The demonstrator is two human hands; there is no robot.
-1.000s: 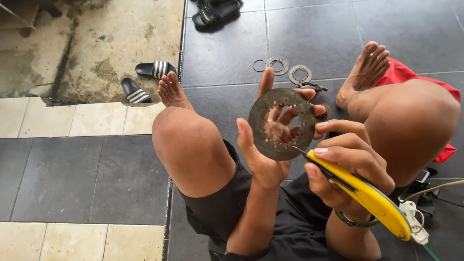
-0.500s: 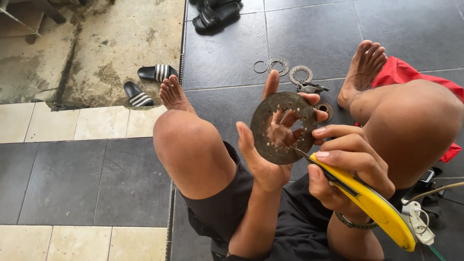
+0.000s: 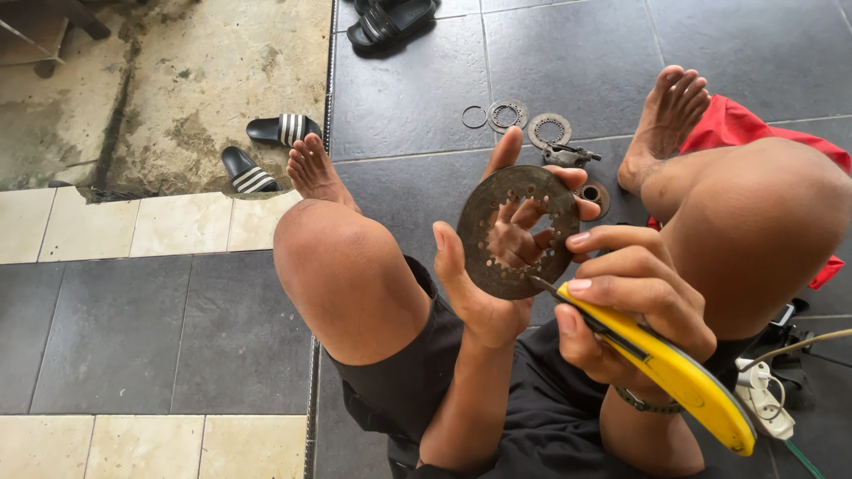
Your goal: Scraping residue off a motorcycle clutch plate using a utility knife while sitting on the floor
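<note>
Though rusty, perforated round disc [image 3: 519, 232].

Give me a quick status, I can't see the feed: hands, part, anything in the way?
Left hand grips round perforated metal disc. Right hand holds yellow utility knife, blade tip at disc's lower edge. Nothing in the way; rings on floor beyond.

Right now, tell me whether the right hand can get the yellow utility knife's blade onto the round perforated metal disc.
Probably yes: the right hand holds the yellow utility knife with its tip at the round perforated metal disc's lower rim; nothing lies between.
</note>
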